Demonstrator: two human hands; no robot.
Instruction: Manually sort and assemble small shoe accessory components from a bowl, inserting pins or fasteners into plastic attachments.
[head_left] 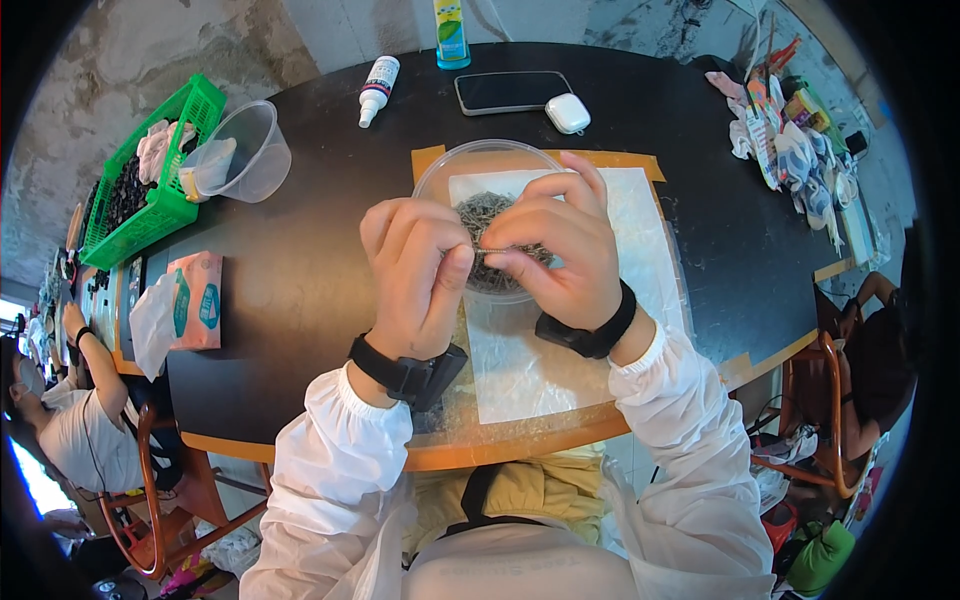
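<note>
Between my two hands is a short, thin, ridged metal piece (491, 251), too small to tell whether it is a spring or a screw. My left hand (412, 270) is closed, thumb and fingers pinching its left end. The right end sits between the thumb and index finger of my right hand (568, 245). Directly beneath is a clear round plastic tub (487, 146), holding a heap of similar thin metal pieces (482, 206). My hands partly cover the tub, which stands on a white sheet (540, 375).
Around the black table (300, 300) are a tissue pack (200, 300), a clear plastic container (262, 150), a green basket (160, 215), a white bottle (379, 88), a phone (505, 92), a white case (568, 113) and piled gloves (800, 165). Other people sit at both sides.
</note>
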